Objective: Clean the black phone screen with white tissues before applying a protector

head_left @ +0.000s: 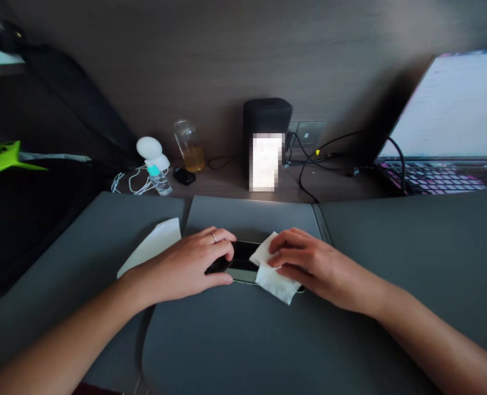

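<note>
- Forearms come in from both lower corners onto a grey desk mat (pixel 243 340), the two hands close together but not touching.
- Left hand (pixel 190 263), a ring on one finger, clamps the left end of a dark phone (pixel 243 257): fingers curl over its far edge and the thumb lies along the near edge.
- Phone lies flat on the middle panel of the mat, screen up, between the two hands.
- Right hand (pixel 309 263) lies flat with its fingers stretched out, pressing a white wipe (pixel 274 280) onto the phone's right end; the wipe hangs over the near edge.
- Just left of the left hand, a folded white paper (pixel 153 244) rests on the mat.
- Beyond the mat, on the wooden ledge: white cables (pixel 130 184), a small clear bottle (pixel 160 181), a small black object (pixel 184 175) and a glass (pixel 189 145) holding amber liquid.
- Black speaker (pixel 267 118) stands at the wall, black cables (pixel 309 164) beside it.
- Open laptop (pixel 445 142) sits far right, screen lit.
</note>
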`<state>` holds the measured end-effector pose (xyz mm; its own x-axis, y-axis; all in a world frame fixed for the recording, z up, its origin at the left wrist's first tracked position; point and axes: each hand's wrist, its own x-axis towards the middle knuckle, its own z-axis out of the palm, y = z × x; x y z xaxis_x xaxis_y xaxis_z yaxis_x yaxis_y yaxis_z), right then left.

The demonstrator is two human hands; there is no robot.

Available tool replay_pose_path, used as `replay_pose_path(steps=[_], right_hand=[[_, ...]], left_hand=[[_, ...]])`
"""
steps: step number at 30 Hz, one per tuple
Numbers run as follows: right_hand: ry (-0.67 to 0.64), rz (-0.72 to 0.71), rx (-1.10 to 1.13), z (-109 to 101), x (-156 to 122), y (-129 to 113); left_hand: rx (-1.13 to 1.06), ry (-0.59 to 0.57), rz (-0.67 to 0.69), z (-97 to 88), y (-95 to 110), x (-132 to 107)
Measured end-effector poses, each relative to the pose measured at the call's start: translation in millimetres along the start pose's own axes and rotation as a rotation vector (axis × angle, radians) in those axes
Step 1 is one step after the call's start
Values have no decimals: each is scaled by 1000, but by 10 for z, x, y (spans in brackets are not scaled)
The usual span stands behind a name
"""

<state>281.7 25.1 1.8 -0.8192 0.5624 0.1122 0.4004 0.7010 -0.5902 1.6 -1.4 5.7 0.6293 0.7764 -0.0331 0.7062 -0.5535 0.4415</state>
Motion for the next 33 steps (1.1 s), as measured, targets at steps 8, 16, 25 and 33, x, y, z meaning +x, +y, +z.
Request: replay_pose_path(steps=[8, 16, 25, 33], right_hand=[[33, -45, -42, 77, 29, -51], [24, -52, -34, 53, 41, -12], [13, -64, -74, 64, 54, -36], [13, -75, -91, 84, 60, -36]], left_hand=[[-7, 12, 11, 11, -9, 5], [2, -4, 0, -8, 5, 5], [7, -9, 2, -20, 6, -12], [9, -15, -5, -8, 3, -3]])
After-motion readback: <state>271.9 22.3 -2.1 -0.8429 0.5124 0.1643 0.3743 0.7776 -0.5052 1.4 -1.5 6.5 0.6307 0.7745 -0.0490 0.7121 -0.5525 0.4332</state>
